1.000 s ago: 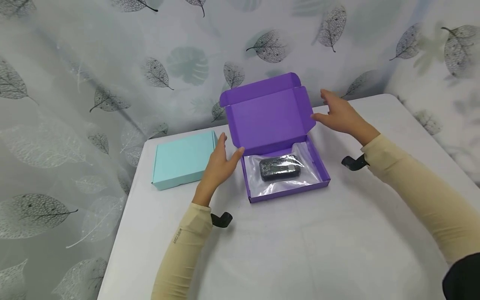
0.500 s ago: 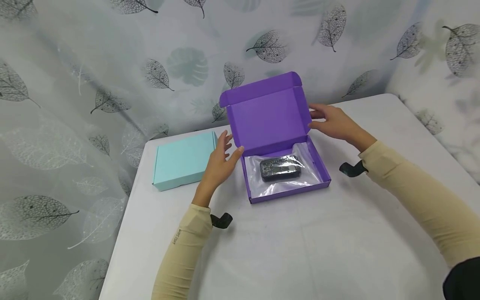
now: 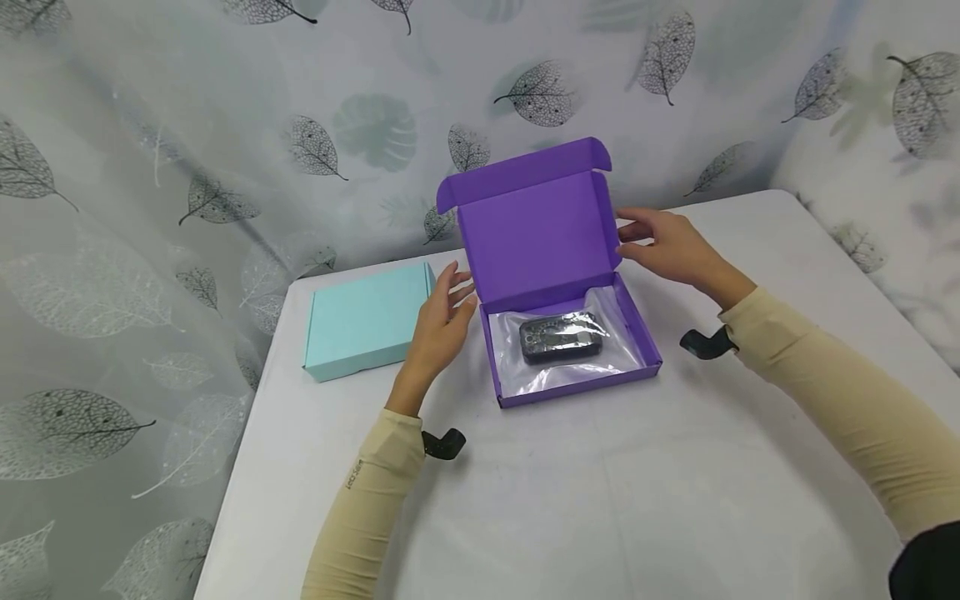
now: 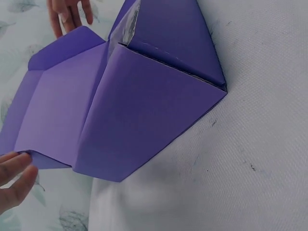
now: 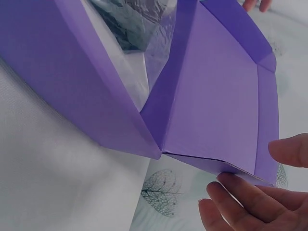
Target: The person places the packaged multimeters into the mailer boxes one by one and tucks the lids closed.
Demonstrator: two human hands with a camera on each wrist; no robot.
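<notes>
Both hands [image 3: 442, 321] flank the purple box [image 3: 570, 333] lid's side edges.

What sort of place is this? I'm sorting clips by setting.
Probably a makeshift packing station: a white table against leaf-print curtains, with an open purple mailer box and a closed teal box.

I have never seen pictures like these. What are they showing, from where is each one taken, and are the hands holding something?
No machine here: a person works with two bare hands. One camera sits on the head, looking down; one sits on each wrist, close to that hand. On the white table stands an open purple box with its lid raised. Inside lies a dark device in a clear bag. A closed teal box lies to its left. The left hand and right hand are at the lid's side flaps, fingers relaxed; neither grips anything.
</notes>
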